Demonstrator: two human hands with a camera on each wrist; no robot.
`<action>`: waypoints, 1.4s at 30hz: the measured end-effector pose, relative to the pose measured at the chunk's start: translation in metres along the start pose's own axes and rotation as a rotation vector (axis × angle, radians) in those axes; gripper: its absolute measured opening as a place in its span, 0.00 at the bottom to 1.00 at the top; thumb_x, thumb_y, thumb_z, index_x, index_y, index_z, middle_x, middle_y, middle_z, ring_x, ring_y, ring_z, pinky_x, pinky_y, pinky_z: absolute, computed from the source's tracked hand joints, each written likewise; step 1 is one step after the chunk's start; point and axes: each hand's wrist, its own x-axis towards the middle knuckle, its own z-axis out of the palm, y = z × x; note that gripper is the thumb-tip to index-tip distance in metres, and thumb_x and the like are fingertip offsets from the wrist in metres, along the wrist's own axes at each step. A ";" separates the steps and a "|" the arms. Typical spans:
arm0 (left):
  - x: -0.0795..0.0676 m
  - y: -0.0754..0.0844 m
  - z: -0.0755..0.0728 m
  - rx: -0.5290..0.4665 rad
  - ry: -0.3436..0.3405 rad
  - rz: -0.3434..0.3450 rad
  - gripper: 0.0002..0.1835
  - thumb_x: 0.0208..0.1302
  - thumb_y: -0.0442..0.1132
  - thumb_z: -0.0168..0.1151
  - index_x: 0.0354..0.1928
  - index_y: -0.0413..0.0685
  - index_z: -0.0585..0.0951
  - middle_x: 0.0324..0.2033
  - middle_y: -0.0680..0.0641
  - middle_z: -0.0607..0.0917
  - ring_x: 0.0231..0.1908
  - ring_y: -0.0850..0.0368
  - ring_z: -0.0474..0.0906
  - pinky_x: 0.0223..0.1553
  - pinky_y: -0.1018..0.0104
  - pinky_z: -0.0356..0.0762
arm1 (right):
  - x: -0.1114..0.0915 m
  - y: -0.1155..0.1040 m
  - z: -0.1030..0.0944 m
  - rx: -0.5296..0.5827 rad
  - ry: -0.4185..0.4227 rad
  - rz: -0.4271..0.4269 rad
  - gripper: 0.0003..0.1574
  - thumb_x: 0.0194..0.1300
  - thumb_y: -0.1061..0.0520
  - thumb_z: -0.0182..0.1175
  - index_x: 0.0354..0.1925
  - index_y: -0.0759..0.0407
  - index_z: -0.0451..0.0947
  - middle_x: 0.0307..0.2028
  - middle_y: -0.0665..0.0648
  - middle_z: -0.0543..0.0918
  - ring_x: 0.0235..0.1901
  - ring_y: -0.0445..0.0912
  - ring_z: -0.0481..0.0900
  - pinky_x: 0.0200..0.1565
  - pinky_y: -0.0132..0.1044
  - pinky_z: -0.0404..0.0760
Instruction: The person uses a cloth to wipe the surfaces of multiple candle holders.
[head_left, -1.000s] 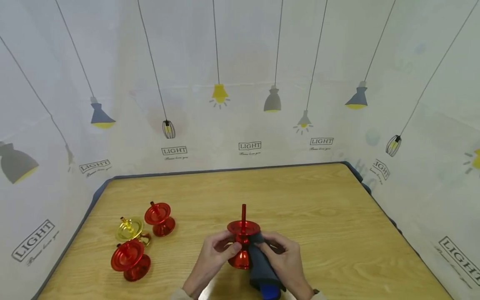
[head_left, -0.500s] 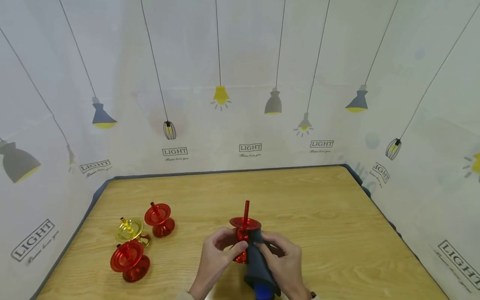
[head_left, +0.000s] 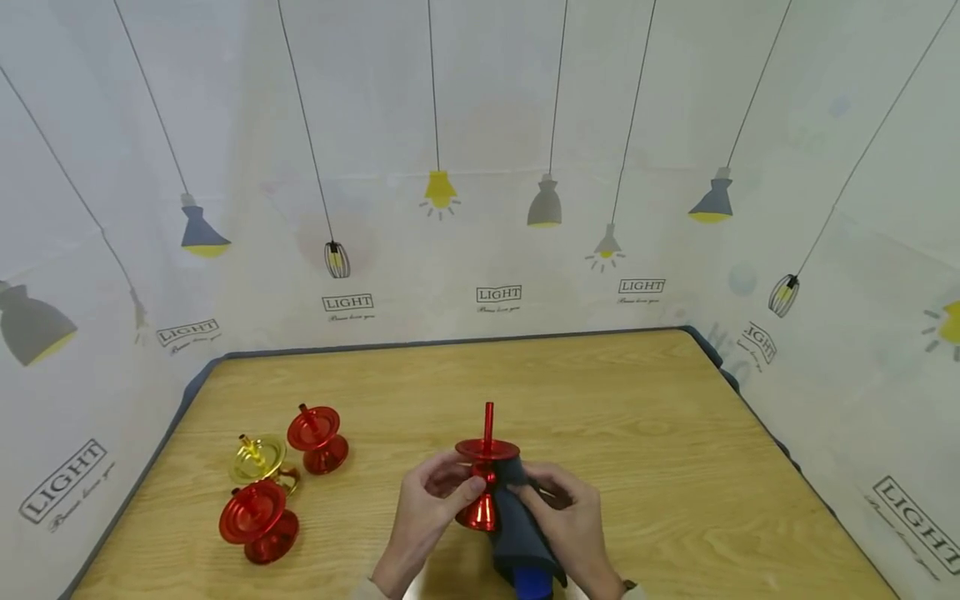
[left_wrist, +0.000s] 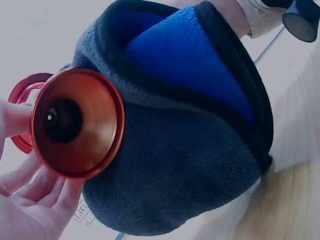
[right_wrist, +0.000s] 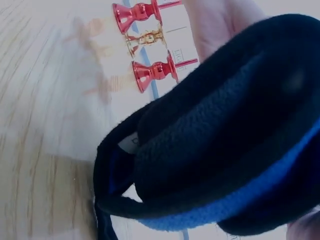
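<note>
My left hand (head_left: 429,508) grips a shiny red metal candle holder (head_left: 480,510) round its narrow middle, thumb in front. The holder stands upright above the table, its spike pointing up from the dish; in the left wrist view its hollow base (left_wrist: 97,125) faces the camera. Pinched in my right hand (head_left: 572,515) is a dark grey cloth (head_left: 517,533) with a blue inner side, pressed against the holder's right side below the dish. The folds of cloth (right_wrist: 200,135) fill much of the right wrist view and hide most of the right fingers.
On the table's left stand two more red candle holders, one farther back (head_left: 324,450) and one nearer (head_left: 258,525), with a gold candle holder (head_left: 258,460) between them. A wood-grain table (head_left: 675,433) spreads beneath. White sheeting (head_left: 480,242) printed with lamps encloses it.
The held candle holder tipped a little and rose half a second ago, and is now back nearly upright. Both hands shifted slightly with it, keeping their hold. The other holders stayed put.
</note>
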 end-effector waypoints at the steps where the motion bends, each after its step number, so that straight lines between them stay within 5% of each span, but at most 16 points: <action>1: 0.000 0.000 -0.001 -0.006 -0.014 -0.005 0.13 0.63 0.34 0.71 0.48 0.37 0.85 0.39 0.40 0.89 0.37 0.61 0.86 0.44 0.69 0.83 | 0.001 0.001 -0.001 0.009 -0.005 0.016 0.13 0.55 0.72 0.72 0.41 0.67 0.87 0.40 0.54 0.90 0.41 0.41 0.89 0.42 0.34 0.87; 7: -0.001 0.001 -0.001 0.008 -0.062 -0.078 0.12 0.67 0.37 0.68 0.48 0.36 0.86 0.45 0.40 0.88 0.44 0.60 0.84 0.48 0.70 0.80 | 0.000 0.002 -0.003 0.019 -0.016 0.048 0.13 0.55 0.71 0.72 0.41 0.68 0.87 0.40 0.55 0.90 0.42 0.42 0.89 0.41 0.34 0.87; 11: -0.003 0.004 0.004 0.037 -0.035 -0.041 0.12 0.66 0.37 0.69 0.47 0.38 0.86 0.46 0.40 0.88 0.45 0.58 0.84 0.49 0.69 0.81 | -0.001 -0.001 -0.001 -0.031 0.004 0.016 0.13 0.57 0.68 0.73 0.42 0.62 0.88 0.41 0.58 0.90 0.43 0.42 0.89 0.42 0.34 0.86; 19: -0.003 0.013 0.008 0.053 0.050 -0.048 0.15 0.55 0.38 0.78 0.44 0.43 0.88 0.35 0.43 0.89 0.34 0.58 0.85 0.39 0.69 0.83 | 0.001 -0.007 0.001 -0.148 -0.042 -0.206 0.15 0.59 0.69 0.71 0.44 0.57 0.87 0.43 0.59 0.90 0.44 0.41 0.88 0.39 0.33 0.87; 33: -0.001 0.005 -0.003 -0.002 -0.009 -0.154 0.21 0.69 0.44 0.67 0.56 0.36 0.83 0.50 0.41 0.87 0.48 0.56 0.83 0.49 0.68 0.80 | 0.003 -0.004 0.004 -0.035 0.000 -0.001 0.13 0.57 0.69 0.72 0.42 0.61 0.86 0.42 0.61 0.90 0.43 0.41 0.89 0.42 0.35 0.86; 38: -0.002 0.007 -0.002 -0.005 0.011 -0.173 0.23 0.70 0.46 0.66 0.59 0.36 0.82 0.53 0.40 0.86 0.48 0.57 0.82 0.48 0.69 0.80 | 0.003 -0.005 0.005 -0.035 0.004 -0.002 0.13 0.57 0.69 0.72 0.41 0.60 0.86 0.42 0.60 0.90 0.42 0.42 0.89 0.42 0.36 0.86; 42: -0.004 0.010 0.002 -0.003 0.070 -0.108 0.20 0.67 0.41 0.69 0.56 0.36 0.83 0.47 0.38 0.88 0.43 0.59 0.83 0.47 0.71 0.80 | 0.003 -0.004 0.006 -0.059 0.005 -0.066 0.14 0.57 0.70 0.72 0.42 0.59 0.87 0.42 0.59 0.90 0.42 0.41 0.89 0.40 0.35 0.87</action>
